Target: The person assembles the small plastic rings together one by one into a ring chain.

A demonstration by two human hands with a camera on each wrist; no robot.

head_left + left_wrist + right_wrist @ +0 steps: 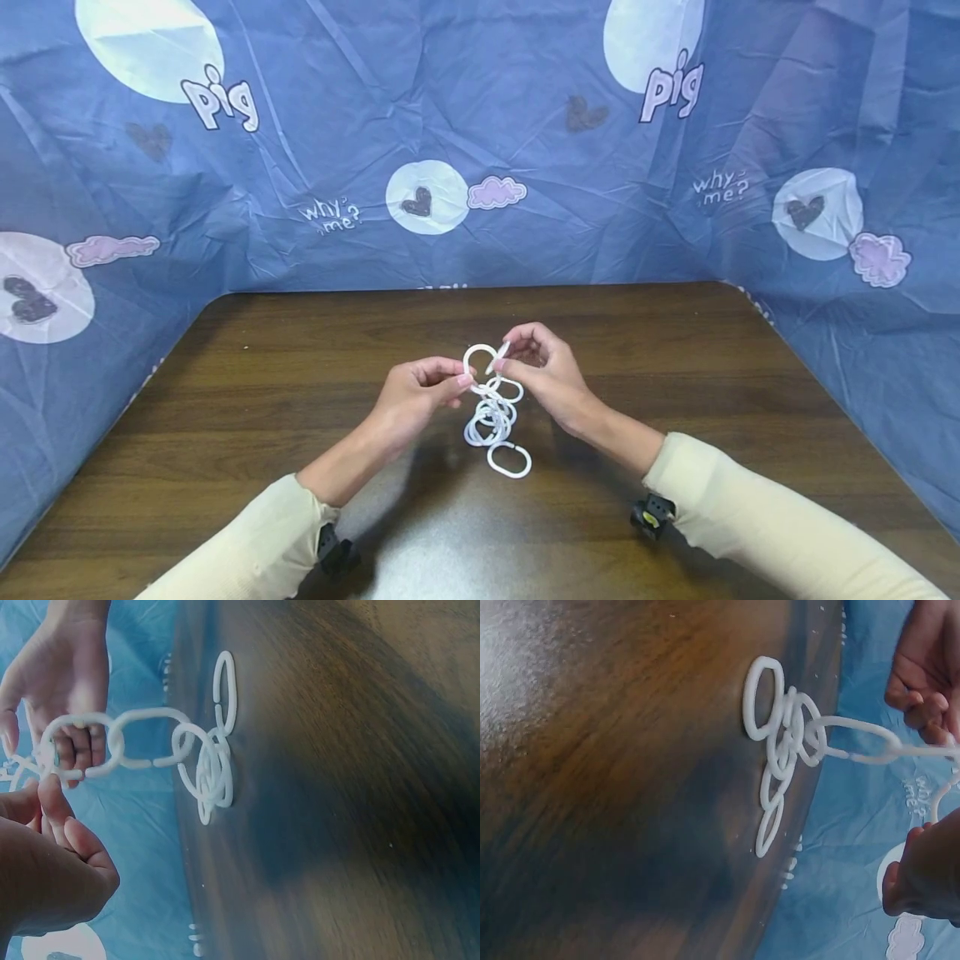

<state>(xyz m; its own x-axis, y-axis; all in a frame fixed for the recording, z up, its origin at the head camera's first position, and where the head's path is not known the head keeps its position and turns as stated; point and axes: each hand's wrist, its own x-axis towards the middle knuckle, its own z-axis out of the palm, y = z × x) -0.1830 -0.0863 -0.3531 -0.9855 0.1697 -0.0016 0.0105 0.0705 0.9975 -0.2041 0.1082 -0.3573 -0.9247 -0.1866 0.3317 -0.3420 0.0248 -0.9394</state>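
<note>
My left hand [408, 400] pinches a white open-sided plastic ring [480, 347] between thumb and fingertips. Across from it, my right hand [551, 375] holds another white ring [505, 350], seen nearly edge-on, right against the first. From the left hand's ring hangs a chain of linked oval rings; one raised link [150, 714] shows a narrow gap in its side in the left wrist view. The chain's lower rings [771, 784] lie bunched on the table, and its near end ring [491, 463] lies flat toward me.
The dark brown wooden table [262, 433] spreads out on both sides of the hands. A blue printed cloth [540, 250] stands behind it and along both sides. A small black device [652, 515] sits under the right sleeve's cuff.
</note>
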